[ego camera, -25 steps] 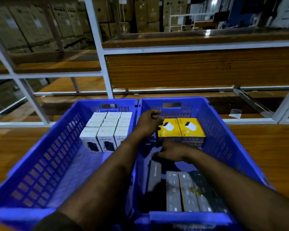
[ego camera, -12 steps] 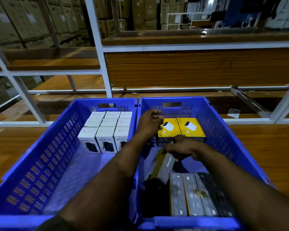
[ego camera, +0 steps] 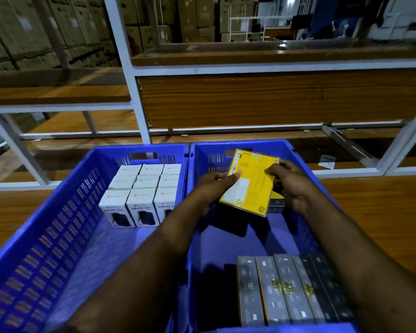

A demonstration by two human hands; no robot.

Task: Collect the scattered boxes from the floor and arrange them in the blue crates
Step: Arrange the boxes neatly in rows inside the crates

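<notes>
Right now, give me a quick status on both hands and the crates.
Left hand and right hand both grip yellow box, tilted up over right crate. White boxes packed in left crate. Nothing in the way.

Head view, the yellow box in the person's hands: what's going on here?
A person is sorting boxes into two blue crates on a wooden surface. Both hands hold one flat yellow box tilted above the right crate: the left hand on its left edge, the right hand on its right edge. Grey boxes stand in a row at that crate's near end. The left crate holds white boxes packed in rows at its far end.
</notes>
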